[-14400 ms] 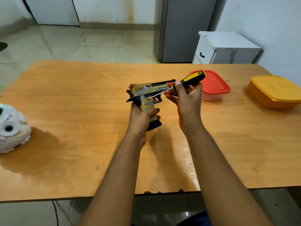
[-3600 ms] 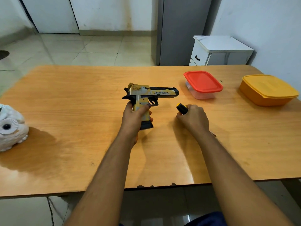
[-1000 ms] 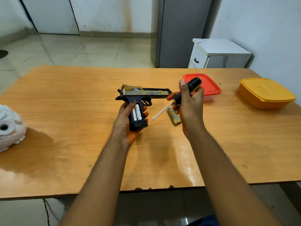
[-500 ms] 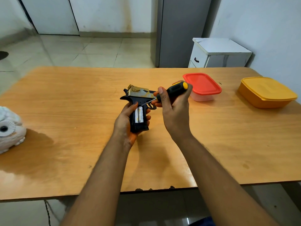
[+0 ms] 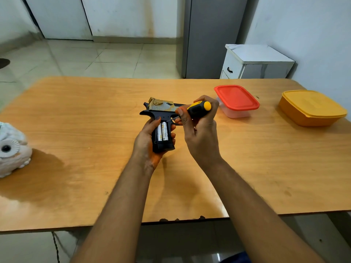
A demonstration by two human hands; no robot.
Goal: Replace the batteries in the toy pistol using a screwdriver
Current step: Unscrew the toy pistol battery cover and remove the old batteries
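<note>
Head cam has my left hand (image 5: 147, 143) wrapped around the grip of the black and tan plastic toy pistol (image 5: 161, 118), holding it up above the orange wooden tabletop (image 5: 76, 120), barrel pointing right. The grip is open on my side and two silver AA batteries (image 5: 162, 132) sit in it side by side. My right hand (image 5: 199, 130), just to the right of the pistol, is closed on the black and yellow handled screwdriver (image 5: 197, 109), with the metal tip right at the top of the batteries. A red-lidded clear plastic tub (image 5: 236, 100) sits behind my right hand.
</note>
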